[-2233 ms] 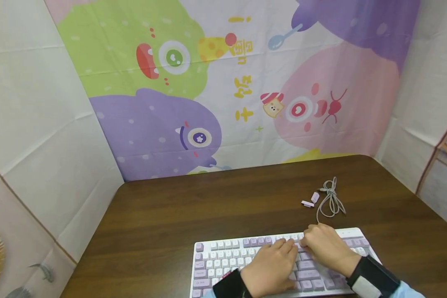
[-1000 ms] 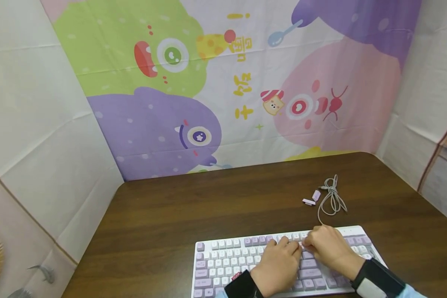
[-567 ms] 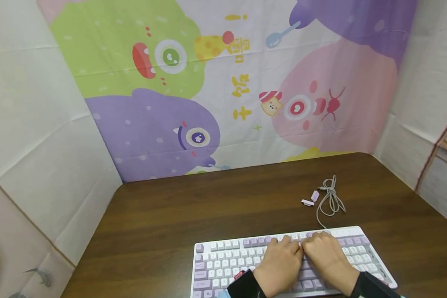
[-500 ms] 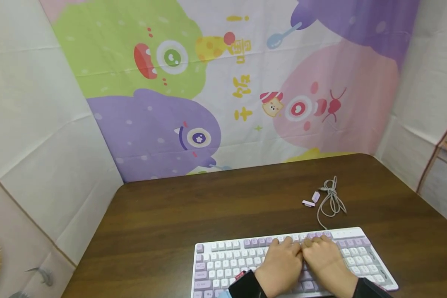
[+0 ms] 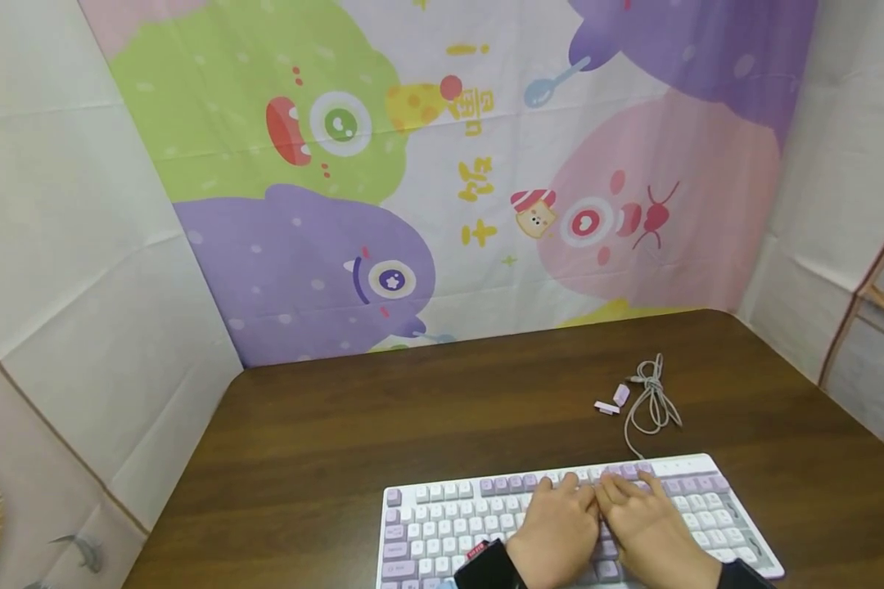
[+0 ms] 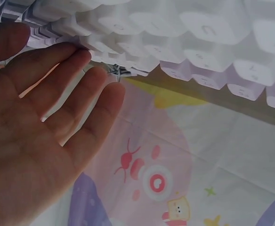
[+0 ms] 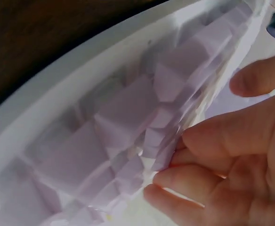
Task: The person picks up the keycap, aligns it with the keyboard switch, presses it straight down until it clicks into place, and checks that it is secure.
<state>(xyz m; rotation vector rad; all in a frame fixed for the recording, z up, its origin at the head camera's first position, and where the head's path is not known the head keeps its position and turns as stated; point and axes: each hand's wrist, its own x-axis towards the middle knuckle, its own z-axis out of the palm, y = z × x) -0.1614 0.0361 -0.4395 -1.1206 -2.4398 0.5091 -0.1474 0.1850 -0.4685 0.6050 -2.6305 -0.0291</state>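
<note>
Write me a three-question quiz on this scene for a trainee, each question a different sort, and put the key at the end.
1. Multiple choice. What are the left hand and the right hand both over?
A) a notebook
B) a keyboard
C) a mouse

2. True or false: the cable lies tied in a bundle on the table.

3. Fill in the blank: in the head view, two small lilac pieces lie to the ____ of the bundle.

Key: 1. B; 2. True; 3. left
</note>
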